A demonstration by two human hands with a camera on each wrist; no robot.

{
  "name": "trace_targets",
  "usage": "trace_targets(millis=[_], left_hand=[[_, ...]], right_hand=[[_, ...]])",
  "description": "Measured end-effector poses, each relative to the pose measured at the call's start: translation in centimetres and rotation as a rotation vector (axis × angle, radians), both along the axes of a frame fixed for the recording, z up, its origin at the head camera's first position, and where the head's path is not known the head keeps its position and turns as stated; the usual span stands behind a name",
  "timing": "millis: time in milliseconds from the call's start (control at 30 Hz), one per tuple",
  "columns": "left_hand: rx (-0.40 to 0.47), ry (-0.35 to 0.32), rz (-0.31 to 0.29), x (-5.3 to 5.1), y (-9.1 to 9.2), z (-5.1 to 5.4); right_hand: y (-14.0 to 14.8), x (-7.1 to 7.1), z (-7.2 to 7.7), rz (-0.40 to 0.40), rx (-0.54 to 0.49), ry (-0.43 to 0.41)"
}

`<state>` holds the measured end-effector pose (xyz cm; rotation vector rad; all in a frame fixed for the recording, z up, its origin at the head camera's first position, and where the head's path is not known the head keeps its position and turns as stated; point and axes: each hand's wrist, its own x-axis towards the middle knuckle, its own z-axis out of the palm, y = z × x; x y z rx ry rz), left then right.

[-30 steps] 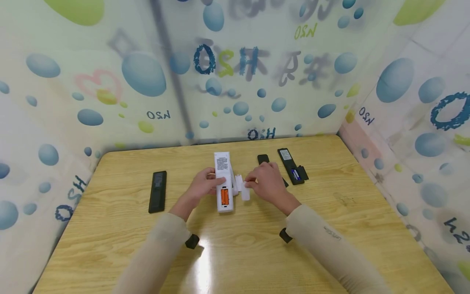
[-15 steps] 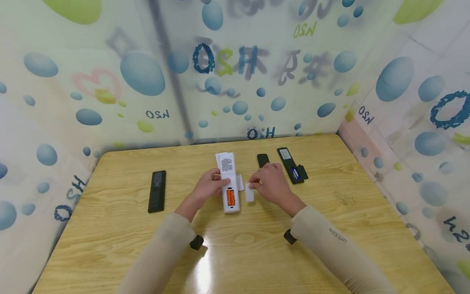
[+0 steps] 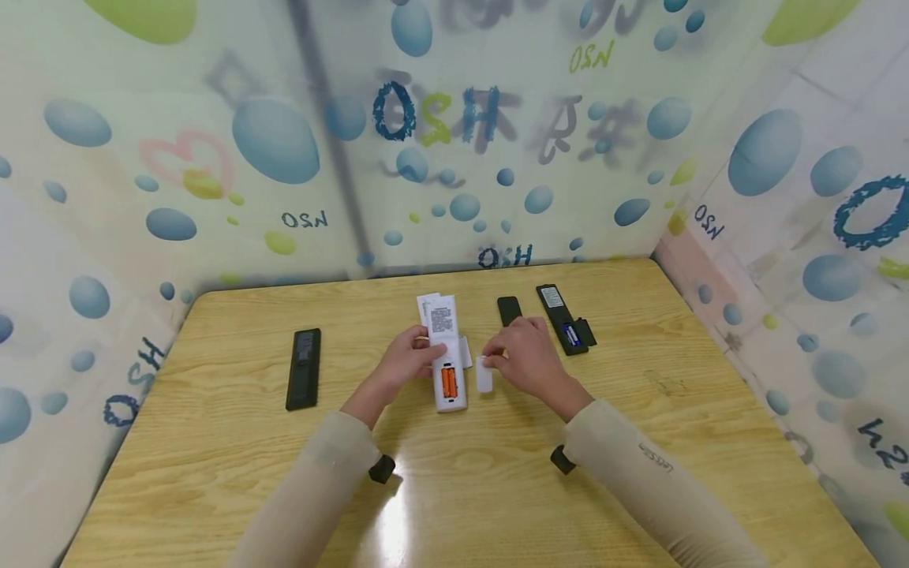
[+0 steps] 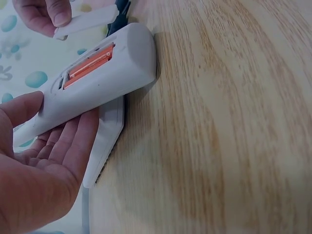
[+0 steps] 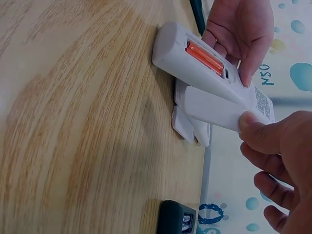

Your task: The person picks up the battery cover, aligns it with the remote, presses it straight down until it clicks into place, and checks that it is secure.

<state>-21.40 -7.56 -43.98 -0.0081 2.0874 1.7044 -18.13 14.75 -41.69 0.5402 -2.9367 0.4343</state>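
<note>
White remote [image 3: 453, 355] is held over the mid part of the desk [image 3: 469, 489], toward the far edge, w/ its back facing up, prob. so the open batt. slot is easy to see. L grip [image 3: 406, 359] is clamped on it: thumb on top, fingers underneath. That likely keeps it from sliding and leaves the slot end free. R grip [image 3: 525, 359] pinches a white lid [image 3: 484, 376] by one end, so most of the lid sticks out. The lid is just beside the remote, on the side of the desk's right edge, not touching it. What seems to be a 2nd white remote [image 4: 107, 131] is under the 1st, w/ a small white piece [image 5: 182, 124] next to it; can't tell if the two remotes touch.

A black remote [image 3: 304, 369] lies by the desk's left edge. An open black remote [image 3: 561, 317] is near the far right corner, prob. off to the side b/c both hands need room.

White remote looks long and smooth, w/ round corners at the slot end. A label [image 3: 442, 317] near its far end has tiny print, too small to read. 2 orange batts [image 3: 450, 383] sit side by side in the slot, w/ no cover on.
</note>
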Motion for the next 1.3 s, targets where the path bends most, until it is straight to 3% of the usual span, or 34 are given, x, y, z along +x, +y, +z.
trace_targets(millis=[400, 700, 1300], left_hand=[[-0.01, 0.034, 0.002, -0.1, -0.2, -0.4], [0.0, 0.048, 0.009, -0.2, -0.2, -0.6], [0.019, 0.058, 0.017, -0.2, -0.2, -0.8]], right_hand=[[-1.4, 0.4, 0.0, 0.047, -0.015, -0.03], [-3.3, 0.3, 0.0, 0.112, -0.043, 0.018], [-4.2, 0.3, 0.0, 0.109, -0.034, 0.009]])
